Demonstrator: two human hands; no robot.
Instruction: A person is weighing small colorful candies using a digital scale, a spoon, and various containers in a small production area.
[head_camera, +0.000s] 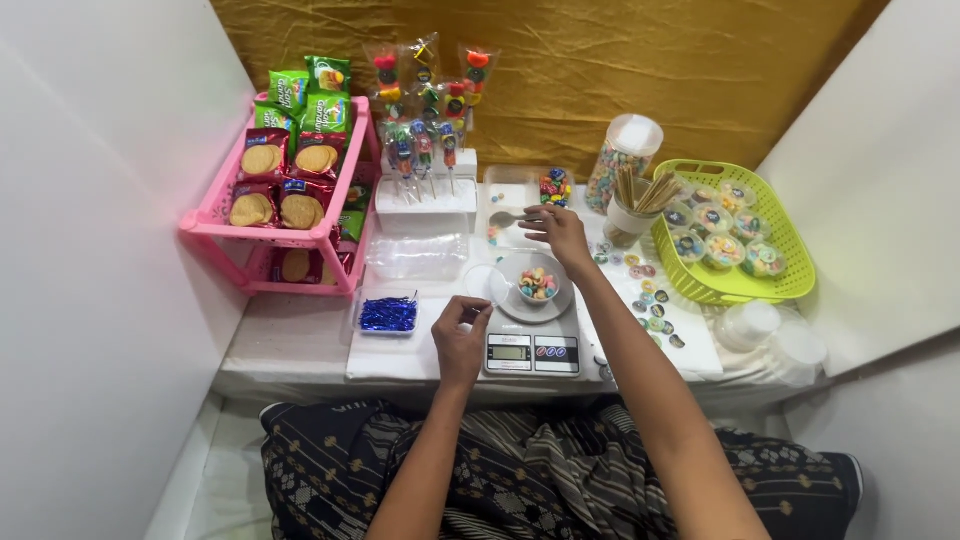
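Pink plastic rack (215, 225) held glossy biscuit packs. Left hand (459, 340) sat w/ fingers curled by the scale (530, 345); grip unclear. Small clear cup (538, 287) of candy stood on the scale's round pan. Right hand (560, 235) pinched a metal spoon (503, 218) beyond the cup; a tilt could prob. spill candy. Ribbed green basket (790, 285) stood right.

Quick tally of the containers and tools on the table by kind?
Pink rack: 1
Green basket: 1
Kitchen scale: 1
Small cup on the scale: 1
Spoon: 1
Tall candy jar: 1
Cup of wooden sticks: 1
Total: 7
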